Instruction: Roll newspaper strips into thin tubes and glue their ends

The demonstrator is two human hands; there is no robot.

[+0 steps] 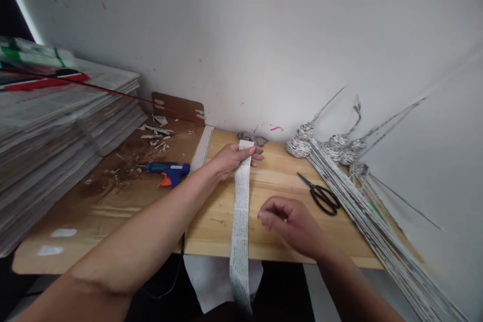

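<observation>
A long strip of printed newspaper (240,216) runs from my left hand down past the front edge of the table, its lower end hanging near my lap. My left hand (234,158) is closed on the strip's top end, with the thumb over the paper. To the right of the strip, my right hand (289,221) is apart from it. Its fingers are curled in toward the thumb, slightly blurred, and nothing shows in them. Black-handled scissors (322,196) lie on the wooden board (275,176), beyond my right hand.
A blue glue gun (173,172) lies left on brown cardboard (113,211) among paper scraps (156,133). Stacked newspapers (75,126) stand farther left. On the right are a bundle of rolled paper sticks (350,193) and several woven paper shapes (300,145). A wall (241,50) rises behind.
</observation>
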